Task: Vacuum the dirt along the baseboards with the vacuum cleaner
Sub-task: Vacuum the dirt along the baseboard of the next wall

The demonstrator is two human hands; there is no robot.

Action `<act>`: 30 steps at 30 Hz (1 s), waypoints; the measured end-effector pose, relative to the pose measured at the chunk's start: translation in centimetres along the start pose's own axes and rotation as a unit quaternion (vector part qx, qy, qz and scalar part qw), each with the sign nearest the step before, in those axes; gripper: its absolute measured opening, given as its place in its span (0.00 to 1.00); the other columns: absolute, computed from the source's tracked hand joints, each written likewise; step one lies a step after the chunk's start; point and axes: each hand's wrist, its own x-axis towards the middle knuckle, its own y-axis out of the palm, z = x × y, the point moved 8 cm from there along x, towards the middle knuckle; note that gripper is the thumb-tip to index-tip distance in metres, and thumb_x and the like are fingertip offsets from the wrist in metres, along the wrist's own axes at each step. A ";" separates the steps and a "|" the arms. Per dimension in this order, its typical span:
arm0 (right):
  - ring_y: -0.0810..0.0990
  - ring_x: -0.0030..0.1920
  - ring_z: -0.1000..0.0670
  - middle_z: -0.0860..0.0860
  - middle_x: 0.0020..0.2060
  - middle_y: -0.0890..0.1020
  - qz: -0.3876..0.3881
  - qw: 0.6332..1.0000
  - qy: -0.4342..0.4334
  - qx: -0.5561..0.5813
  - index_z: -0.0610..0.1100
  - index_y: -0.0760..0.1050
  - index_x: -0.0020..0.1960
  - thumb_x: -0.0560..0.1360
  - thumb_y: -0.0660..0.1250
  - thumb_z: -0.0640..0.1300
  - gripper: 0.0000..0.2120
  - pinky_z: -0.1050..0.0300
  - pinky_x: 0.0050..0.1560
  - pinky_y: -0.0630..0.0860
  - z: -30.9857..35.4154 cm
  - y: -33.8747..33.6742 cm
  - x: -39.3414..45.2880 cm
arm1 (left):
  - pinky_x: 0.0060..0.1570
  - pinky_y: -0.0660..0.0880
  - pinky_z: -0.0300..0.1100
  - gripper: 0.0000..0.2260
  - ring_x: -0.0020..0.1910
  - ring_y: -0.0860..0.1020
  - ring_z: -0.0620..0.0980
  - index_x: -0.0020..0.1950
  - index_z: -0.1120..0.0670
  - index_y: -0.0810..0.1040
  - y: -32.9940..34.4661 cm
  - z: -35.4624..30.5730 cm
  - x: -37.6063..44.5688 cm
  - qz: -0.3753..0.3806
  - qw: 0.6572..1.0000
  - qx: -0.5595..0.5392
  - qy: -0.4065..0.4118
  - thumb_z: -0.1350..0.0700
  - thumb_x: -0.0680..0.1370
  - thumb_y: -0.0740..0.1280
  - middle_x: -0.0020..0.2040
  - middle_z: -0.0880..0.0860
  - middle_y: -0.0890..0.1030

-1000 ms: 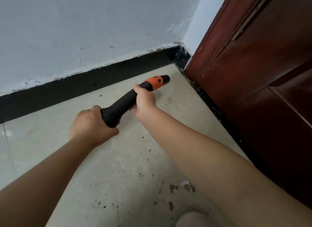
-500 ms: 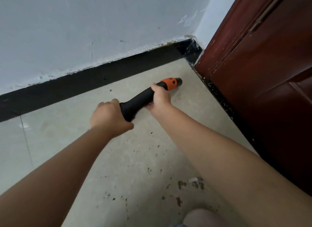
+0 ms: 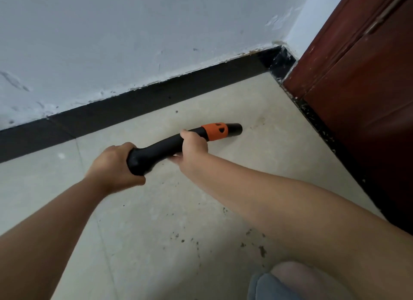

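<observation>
Head view: the black baseboard [image 3: 138, 103] is being shown running along the floor's far edge toward the corner. The left hand [image 3: 114, 165] is being wrapped around the thick rear end of the black vacuum cleaner nozzle tube [image 3: 165, 146]. Farther right, the right hand [image 3: 193, 148] is being curled around its middle, just behind the orange collar [image 3: 215, 131]. Dirt specks [image 3: 254, 244] are being left scattered on the tile floor [image 3: 268, 165] near the dark red door [image 3: 368, 98].

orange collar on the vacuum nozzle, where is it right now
In the head view, the orange collar sits center-right, just beyond the right hand, above the floor tile near the corner.
</observation>
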 end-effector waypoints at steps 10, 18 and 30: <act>0.74 0.61 0.39 0.40 0.62 0.73 -0.010 0.999 -0.032 0.028 0.39 0.62 0.68 0.78 0.61 0.42 0.20 0.44 0.45 0.76 2.1 -3.0 -0.3 | 0.35 0.67 0.40 0.17 0.39 0.72 0.51 0.46 0.51 0.68 0.7 -4.0 0.5 0.016 0.997 0.063 0.050 0.51 0.65 0.73 0.40 0.50 0.74; 0.72 0.63 0.39 0.40 0.63 0.73 -0.103 0.989 -0.067 0.084 0.38 0.64 0.69 0.78 0.61 0.46 0.22 0.43 0.66 0.68 8.3 -8.7 0.5 | 0.34 0.67 0.41 0.18 0.42 0.70 0.49 0.49 0.52 0.65 4.2 -13.5 1.9 -0.019 0.995 0.063 0.075 0.46 0.69 0.69 0.41 0.49 0.71; 0.75 0.59 0.40 0.41 0.60 0.75 0.013 0.999 -0.041 -0.015 0.39 0.64 0.68 0.76 0.66 0.42 0.23 0.46 0.52 0.78 1.0 0.7 -1.9 | 0.39 0.67 0.41 0.19 0.42 0.73 0.53 0.51 0.55 0.73 -1.2 -0.3 -1.7 -0.036 0.999 -0.023 -0.010 0.57 0.64 0.75 0.44 0.54 0.77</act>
